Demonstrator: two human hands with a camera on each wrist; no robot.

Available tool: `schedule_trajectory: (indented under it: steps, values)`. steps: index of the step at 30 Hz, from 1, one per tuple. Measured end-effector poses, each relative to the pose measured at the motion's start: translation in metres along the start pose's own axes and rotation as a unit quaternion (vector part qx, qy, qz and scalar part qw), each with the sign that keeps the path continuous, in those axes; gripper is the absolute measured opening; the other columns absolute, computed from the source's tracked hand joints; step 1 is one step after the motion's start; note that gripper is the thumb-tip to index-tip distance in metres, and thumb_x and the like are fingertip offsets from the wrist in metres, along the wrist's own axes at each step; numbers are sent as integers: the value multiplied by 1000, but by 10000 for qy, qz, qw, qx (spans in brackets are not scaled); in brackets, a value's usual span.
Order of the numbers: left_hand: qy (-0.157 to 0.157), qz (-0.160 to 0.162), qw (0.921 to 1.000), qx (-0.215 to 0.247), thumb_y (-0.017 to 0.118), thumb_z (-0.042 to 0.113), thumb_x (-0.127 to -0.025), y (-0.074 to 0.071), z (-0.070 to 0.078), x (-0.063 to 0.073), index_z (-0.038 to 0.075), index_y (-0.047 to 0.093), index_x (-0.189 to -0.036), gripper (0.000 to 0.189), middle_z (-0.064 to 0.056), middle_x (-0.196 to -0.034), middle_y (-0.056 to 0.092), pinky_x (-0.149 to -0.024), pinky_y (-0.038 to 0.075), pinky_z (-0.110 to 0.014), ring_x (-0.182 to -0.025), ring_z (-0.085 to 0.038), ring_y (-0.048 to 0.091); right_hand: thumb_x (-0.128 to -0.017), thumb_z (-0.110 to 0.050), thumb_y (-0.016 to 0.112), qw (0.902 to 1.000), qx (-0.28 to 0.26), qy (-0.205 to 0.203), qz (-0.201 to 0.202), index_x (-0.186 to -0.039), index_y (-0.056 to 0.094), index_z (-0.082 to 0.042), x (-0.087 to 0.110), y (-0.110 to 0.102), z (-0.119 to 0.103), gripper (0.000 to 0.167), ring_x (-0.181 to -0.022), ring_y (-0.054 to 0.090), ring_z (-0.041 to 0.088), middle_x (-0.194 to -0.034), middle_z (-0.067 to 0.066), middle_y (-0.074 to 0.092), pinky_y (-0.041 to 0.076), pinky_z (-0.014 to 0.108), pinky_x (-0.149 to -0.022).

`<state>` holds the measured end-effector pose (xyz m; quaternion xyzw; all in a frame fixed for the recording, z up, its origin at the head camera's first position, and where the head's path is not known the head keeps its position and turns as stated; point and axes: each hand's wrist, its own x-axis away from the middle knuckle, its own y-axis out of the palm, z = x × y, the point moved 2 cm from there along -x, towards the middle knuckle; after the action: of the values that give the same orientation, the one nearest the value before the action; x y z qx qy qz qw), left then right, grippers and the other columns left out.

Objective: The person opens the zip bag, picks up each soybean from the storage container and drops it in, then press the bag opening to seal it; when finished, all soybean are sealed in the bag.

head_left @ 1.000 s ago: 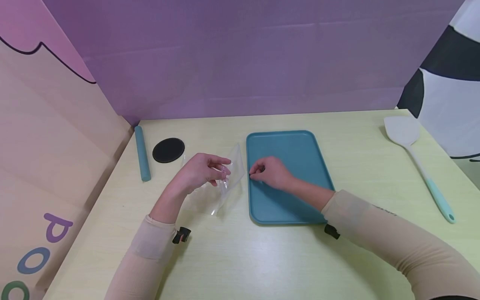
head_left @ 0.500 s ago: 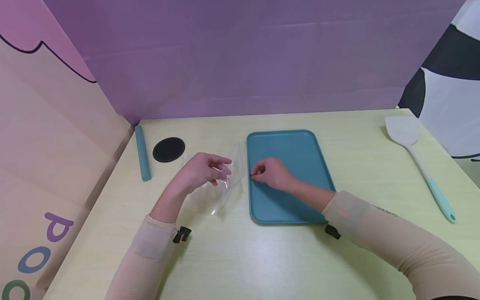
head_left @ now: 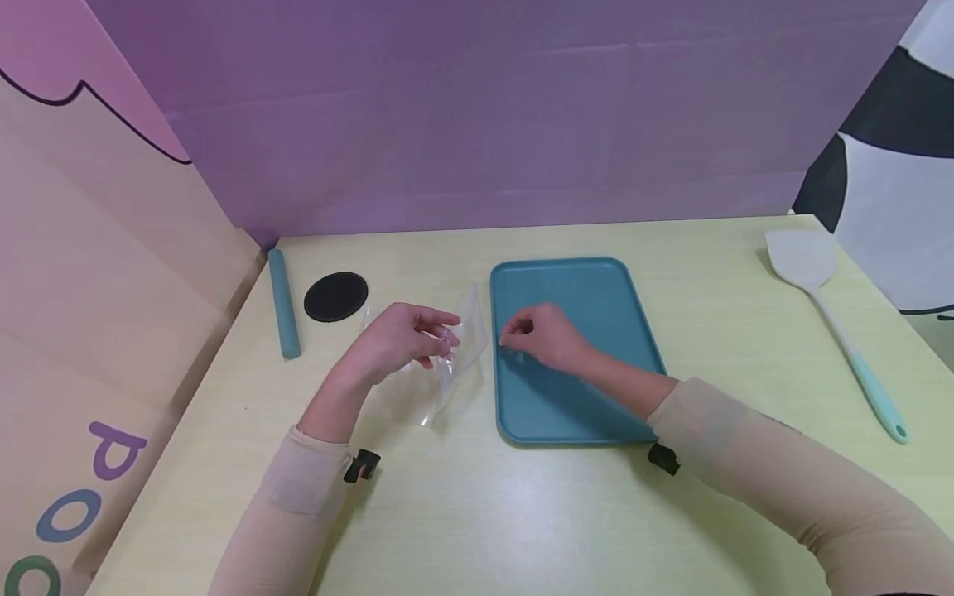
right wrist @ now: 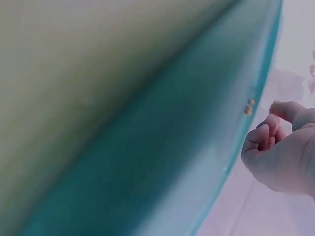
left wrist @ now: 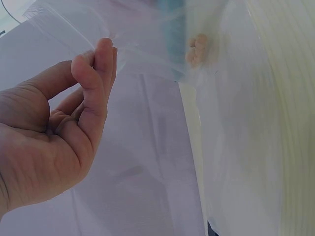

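My left hand (head_left: 410, 338) pinches a clear plastic bag (head_left: 468, 335), which hangs over the table left of the tray. In the left wrist view the thumb and fingertips meet at the film, and a small cluster of tan lumps (left wrist: 197, 50) shows through the bag. My right hand (head_left: 547, 338) hovers over the left side of the teal rectangular tray (head_left: 589, 298), fingers loosely curled. Its thumb and forefinger stand apart in the right wrist view, with nothing visible between them. Small brown bits (right wrist: 249, 107) lie close to the tray's rim in that view.
A black round disc (head_left: 335, 296) and a blue-grey stick (head_left: 283, 305) lie at the table's left back. On the right rests a white spatula (head_left: 827, 310) with a mint handle. A purple backdrop (head_left: 507, 124) rises behind the table's rear edge.
My right hand has shifted slightly right and up from the tray's left edge. The small dark thing at its fingertips earlier is no longer seen there. The left hand has stayed still.
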<state>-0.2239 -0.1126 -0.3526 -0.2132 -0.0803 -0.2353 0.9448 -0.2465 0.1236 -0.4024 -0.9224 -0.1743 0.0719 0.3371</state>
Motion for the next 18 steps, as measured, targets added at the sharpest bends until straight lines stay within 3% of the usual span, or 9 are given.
schedule_trajectory:
  steps: [8, 14, 18]
  values:
    - [-29, 10, 10000, -89, 69, 2, -94, -1, 1, 0, 4, 63, -137, 43, -19, -117, 70, -73, 57, -30, -101, -34, 69, -95, -19, 73, 9966, -753, 119, 302, -105, 77, -7, 2, -12, -19, 16, -87, 62, 26, -98, 13, 72, 54, 35, -74]
    - [-36, 9, 9999, -97, 69, 2, -94, -1, 0, -1, 2, 62, -137, 44, -19, -116, 69, -75, 58, -33, -103, -36, 68, -93, -19, 75, 9925, -1216, -4, 153, -103, 77, -6, 6, -8, -30, 16, -91, 64, 35, -99, 16, 72, 55, 50, -81]
    - [-28, -18, 9999, -120, 68, 2, -94, 0, -1, -1, 2, 61, -138, 44, -20, -117, 69, -76, 58, -34, -103, -36, 68, -93, -19, 75, 9912, -1322, -52, 5, -103, 77, -6, 8, -4, -33, 16, -88, 63, 29, -97, 12, 71, 56, 47, -81]
